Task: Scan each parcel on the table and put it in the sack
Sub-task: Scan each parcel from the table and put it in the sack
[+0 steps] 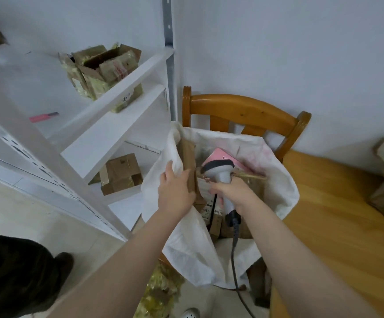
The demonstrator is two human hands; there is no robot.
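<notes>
A person's left hand grips a flat brown parcel, probably light and stiff and best held along its long edge, upright at the nine o'clock rim of the white sack, while the right hand clasps the scanner.

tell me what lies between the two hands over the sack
Head view: the brown parcel gripped by the left hand stands between it and the right hand, which holds the scanner.

No legible text (parcel labels too blurred).
</notes>
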